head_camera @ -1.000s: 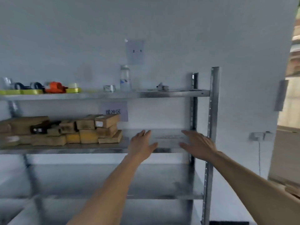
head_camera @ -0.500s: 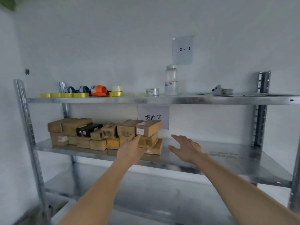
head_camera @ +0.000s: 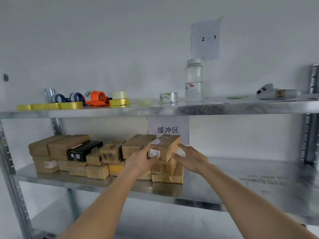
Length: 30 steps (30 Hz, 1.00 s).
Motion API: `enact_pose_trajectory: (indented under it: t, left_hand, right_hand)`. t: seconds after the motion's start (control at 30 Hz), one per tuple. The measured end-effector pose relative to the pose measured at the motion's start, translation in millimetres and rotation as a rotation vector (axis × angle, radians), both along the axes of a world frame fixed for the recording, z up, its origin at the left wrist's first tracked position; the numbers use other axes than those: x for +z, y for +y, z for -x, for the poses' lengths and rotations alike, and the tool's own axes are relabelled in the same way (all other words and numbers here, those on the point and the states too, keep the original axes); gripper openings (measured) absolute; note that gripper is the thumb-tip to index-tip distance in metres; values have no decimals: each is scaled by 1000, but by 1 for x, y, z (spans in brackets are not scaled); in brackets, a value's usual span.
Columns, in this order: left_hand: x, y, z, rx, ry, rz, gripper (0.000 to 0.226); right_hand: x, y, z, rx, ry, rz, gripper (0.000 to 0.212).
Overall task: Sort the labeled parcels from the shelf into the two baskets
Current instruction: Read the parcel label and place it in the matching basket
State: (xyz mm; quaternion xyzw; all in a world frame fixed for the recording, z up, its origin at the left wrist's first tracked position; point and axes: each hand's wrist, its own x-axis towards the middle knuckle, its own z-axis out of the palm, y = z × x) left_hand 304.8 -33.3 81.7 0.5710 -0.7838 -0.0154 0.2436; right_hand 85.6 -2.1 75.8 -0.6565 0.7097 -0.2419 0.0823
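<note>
Brown cardboard labelled parcel (head_camera: pixel 165 147), long axis receding toward the white wall (head_camera: pixel 103 40), atop a stack on the galvanized steel shelf (head_camera: pixel 215 190); left hand (head_camera: pixel 141 162) touching its label end, right hand (head_camera: pixel 190 158) beside it, both grips wide.

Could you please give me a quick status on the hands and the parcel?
Left hand touching top right parcel, fingers straight. Right hand open beside it. Nothing blocking.

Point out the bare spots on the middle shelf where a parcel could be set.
The middle shelf is bare from the parcels rightward to the right upright, with a thin strip along its front edge. Its left half is crowded with stacks, and both hands are at the rightmost top parcel.
</note>
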Motion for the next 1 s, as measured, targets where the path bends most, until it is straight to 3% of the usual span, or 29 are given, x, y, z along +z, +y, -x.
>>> enact_pose_trajectory:
  t: [0.23, 0.47, 0.7, 0.8, 0.93, 1.0]
  left_hand:
    - [0, -82, 1, -67, 12, -68, 78]
    - [-13, -124, 14, -119, -23, -125, 68]
    - [-14, -127, 27, -90, 53, -40, 60]
    - [-9, -120, 36, -143, 168, -54, 55]
    - [-9, -122, 53, -237, 375, -122, 66]
    - [-9, -118, 62, -261, 457, -153, 59]
  right_hand:
    - [4, -51, -8, -68, -20, -11, 74]
    - [1, -86, -18, -99, -93, -31, 74]
    - [-9, -100, -18, -33, -346, -34, 60]
    - [-9, -100, -13, -53, -434, -15, 61]
    - [-9, -91, -4, -102, -490, 63, 68]
    - [-7, -88, 0, -132, -490, 126, 68]
